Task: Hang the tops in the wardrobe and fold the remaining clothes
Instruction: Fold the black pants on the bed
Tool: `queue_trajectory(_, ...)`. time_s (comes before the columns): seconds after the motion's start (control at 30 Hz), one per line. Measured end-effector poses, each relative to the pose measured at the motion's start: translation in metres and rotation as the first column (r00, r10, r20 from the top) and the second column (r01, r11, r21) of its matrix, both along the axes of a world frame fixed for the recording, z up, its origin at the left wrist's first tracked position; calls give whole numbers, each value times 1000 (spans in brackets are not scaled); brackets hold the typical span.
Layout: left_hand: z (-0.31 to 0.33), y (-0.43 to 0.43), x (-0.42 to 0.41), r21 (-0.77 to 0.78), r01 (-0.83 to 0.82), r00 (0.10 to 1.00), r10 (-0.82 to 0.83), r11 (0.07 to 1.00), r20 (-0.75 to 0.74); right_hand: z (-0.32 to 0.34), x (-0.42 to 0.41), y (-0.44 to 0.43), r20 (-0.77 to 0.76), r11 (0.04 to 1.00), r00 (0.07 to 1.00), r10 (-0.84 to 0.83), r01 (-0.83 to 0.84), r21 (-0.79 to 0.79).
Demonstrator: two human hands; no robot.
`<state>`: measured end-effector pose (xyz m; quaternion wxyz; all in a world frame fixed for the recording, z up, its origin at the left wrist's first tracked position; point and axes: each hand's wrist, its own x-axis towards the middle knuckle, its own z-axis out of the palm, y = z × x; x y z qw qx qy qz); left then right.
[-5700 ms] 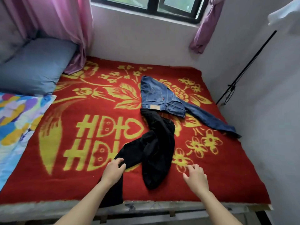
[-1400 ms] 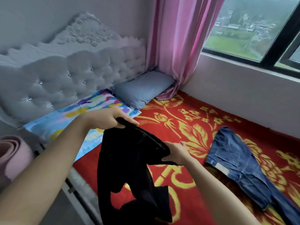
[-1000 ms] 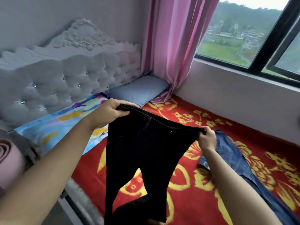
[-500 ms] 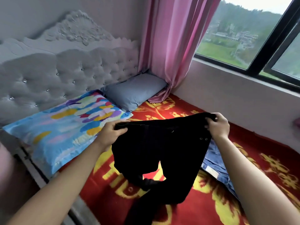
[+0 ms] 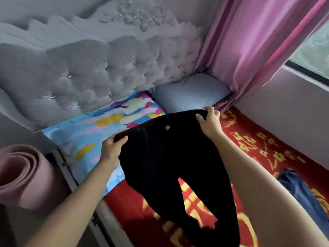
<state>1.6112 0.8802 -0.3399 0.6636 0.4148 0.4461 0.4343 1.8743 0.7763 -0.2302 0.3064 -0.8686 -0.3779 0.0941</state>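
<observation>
Black trousers (image 5: 170,157) are spread out over the red and yellow blanket (image 5: 249,143), waistband toward the pillows, both legs trailing toward me. My left hand (image 5: 112,148) grips the waistband's left corner. My right hand (image 5: 208,120) grips its right corner near the grey pillow. A metal button shows on the waistband between my hands. Blue jeans (image 5: 300,189) lie crumpled on the blanket at the right edge, partly hidden behind my right forearm.
A colourful pillow (image 5: 92,132) and a grey pillow (image 5: 192,91) lie against the grey tufted headboard (image 5: 89,68). A pink curtain (image 5: 252,41) hangs at the bed's far corner. A rolled pink mat (image 5: 21,175) stands beside the bed frame at left.
The black trousers went from lying on the bed to being held up by the waistband, then lowered flat toward the pillows. My view swung left toward the headboard.
</observation>
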Motion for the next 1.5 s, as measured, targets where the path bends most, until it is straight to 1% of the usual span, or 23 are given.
queue_trajectory(0.03, -2, 27, -2, 11, -74, 996, 75, 997, -39, 0, -10, 27, -69, 997, 995, 66, -68, -30)
queue_trajectory(0.07, -8, 48, -4, 44, -106, 986, 111, 993, -124, -4, -17, 45, -113, 988, 987, 116, -126, -84)
queue_trajectory(0.1, -16, 64, -5, 79, -87, 961, 105, 993, -255, -13, -22, 54, -138, 975, 978, 155, -174, -139)
queue_trajectory(0.13, -28, 76, -7, 85, -29, 907, 62, 996, -417, -27, -28, 57, -160, 960, 971, 175, -204, -189)
queue_trajectory(0.17, -41, 81, -9, 77, 43, 833, 7, 996, -554, -45, -32, 52, -171, 945, 967, 187, -225, -239)
queue_trajectory(0.2, -55, 80, -10, 57, 120, 760, -54, 991, -648, -65, -36, 41, -183, 925, 964, 194, -242, -293)
queue_trajectory(0.23, -69, 74, -11, 32, 189, 699, -112, 981, -706, -85, -39, 26, -213, 904, 961, 178, -245, -350)
queue_trajectory(0.3, -92, 55, -12, -46, 313, 578, -229, 948, -783, -124, -40, -8, -296, 867, 955, 33, -174, -467)
queue_trajectory(0.37, -110, 31, -11, -158, 418, 447, -354, 895, -822, -152, -38, -43, -305, 815, 940, -151, -56, -577)
queue_trajectory(0.43, -122, 10, -10, -256, 481, 343, -449, 839, -825, -173, -39, -76, -302, 767, 921, -247, -5, -642)
queue_trajectory(0.53, -132, -11, 0, -303, 545, 273, -508, 781, -817, -197, -43, -127, -303, 712, 903, -306, 6, -703)
queue_trajectory(0.63, -138, -30, 15, -331, 610, 186, -536, 720, -824, -216, -45, -177, -313, 694, 866, -390, 53, -718)
queue_trajectory(0.7, -142, -46, 28, -335, 658, 136, -545, 674, -828, -227, -47, -210, -318, 685, 837, -445, 89, -723)
queue_trajectory(0.77, -146, -57, 34, -333, 685, 113, -546, 648, -830, -237, -51, -232, -304, 668, 826, -474, 113, -736)
queue_trajectory(0.9, -161, -88, 57, -330, 750, 26, -524, 574, -851, -261, -58, -281, -275, 635, 794, -542, 173, -753)
queue_trajectory(1.0, -181, -114, 82, -324, 806, -50, -488, 496, -871, -288, -58, -313, -244, 597, 776, -582, 204, -776)
queue_trajectory(1.13, -211, -141, 122, -287, 886, -142, -377, 364, -915, -325, -49, -335, -149, 574, 797, -585, 278, -770)
queue_trajectory(1.2, -226, -147, 144, -252, 931, -188, -248, 262, -951, -343, -42, -343, -122, 588, 806, -580, 310, -747)
queue_trajectory(1.23, -233, -149, 155, -235, 953, -208, -149, 191, -967, -351, -39, -346, -122, 590, 803, -584, 316, -743)
queue_trajectory(1.3, -247, -150, 178, -190, 980, -192, 38, 57, -981, -366, -30, -351, -128, 594, 793, -595, 327, -735)
queue_trajectory(1.37, -264, -152, 204, -180, 982, -168, 168, -57, -971, -384, -20, -359, -128, 582, 785, -606, 328, -744)
queue_trajectory(1.43, -274, -152, 223, -239, 960, -193, 269, -148, -944, -392, -12, -363, -113, 581, 813, -571, 303, -756)
queue_trajectory(1.5, -286, -154, 240, -329, 922, -253, 326, -205, -911, -401, -5, -372, -153, 618, 836, -527, 254, -744)
